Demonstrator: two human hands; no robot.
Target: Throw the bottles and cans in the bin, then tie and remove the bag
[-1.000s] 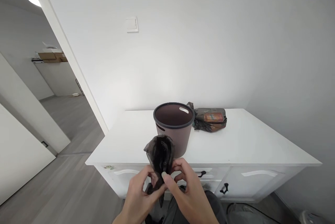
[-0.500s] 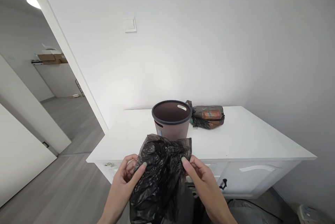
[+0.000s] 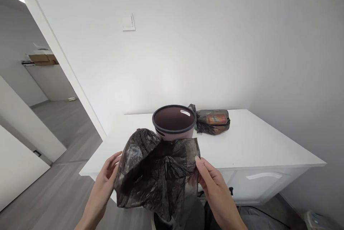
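Observation:
Both hands hold a crumpled black plastic bag (image 3: 157, 174) spread out in front of me, below the cabinet's front edge. My left hand (image 3: 103, 183) grips its left side, fingers partly hidden behind the plastic. My right hand (image 3: 211, 185) pinches the bag's upper right corner. Just behind the bag stands a brown round bin (image 3: 174, 122) with a dark rim, upright and with nothing showing inside, on the white cabinet top (image 3: 255, 147). The bag hides the bin's lower half.
A tied dark bag of rubbish (image 3: 213, 121) lies on the cabinet right of the bin. Drawers with dark handles (image 3: 230, 190) sit below. A wall switch (image 3: 128, 22) is above. An open doorway with grey floor (image 3: 53, 129) lies to the left.
The bag has gone from a small bunched wad to a wide spread sheet. My hands moved apart, the left going further left, and the bag rose in front of the bin.

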